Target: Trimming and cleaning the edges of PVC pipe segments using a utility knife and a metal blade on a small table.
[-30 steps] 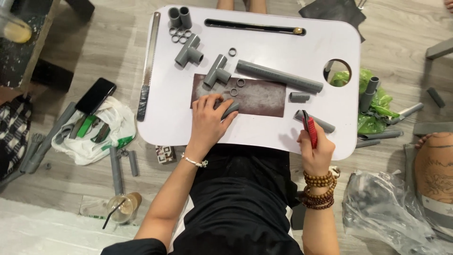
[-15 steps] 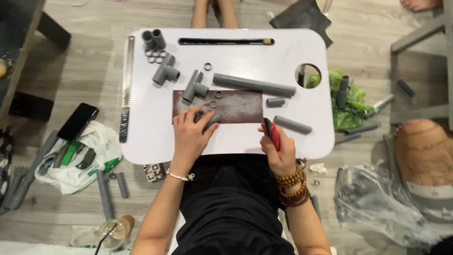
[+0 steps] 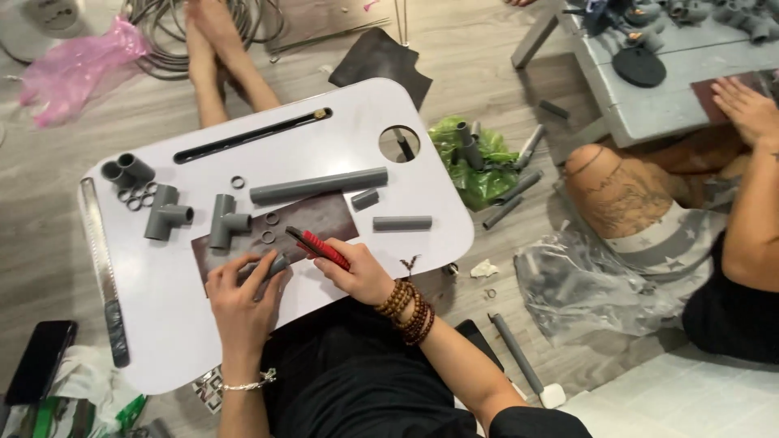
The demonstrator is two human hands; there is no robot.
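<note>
I see a white rounded bench (image 3: pixel 187 324) over grey wood floor (image 3: pixel 49 259); my left hand (image 3: pixel 242 300) grips a short grey plastic pipe (image 3: pixel 274 266), my right hand (image 3: pixel 357 272) a red-handled cutter (image 3: pixel 318 246).

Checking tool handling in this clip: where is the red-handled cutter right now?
In the head view, the red-handled cutter is in the right hand, over the dark mat, beside the left hand holding a short grey pipe piece.

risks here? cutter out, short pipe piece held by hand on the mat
1. The red cutter in the right hand points toward the left hand pinning the short pipe piece; a slip could nick the fingers.
2. The small rings and long pipe lie loose on the white lap table; a bump may roll them off.
</note>
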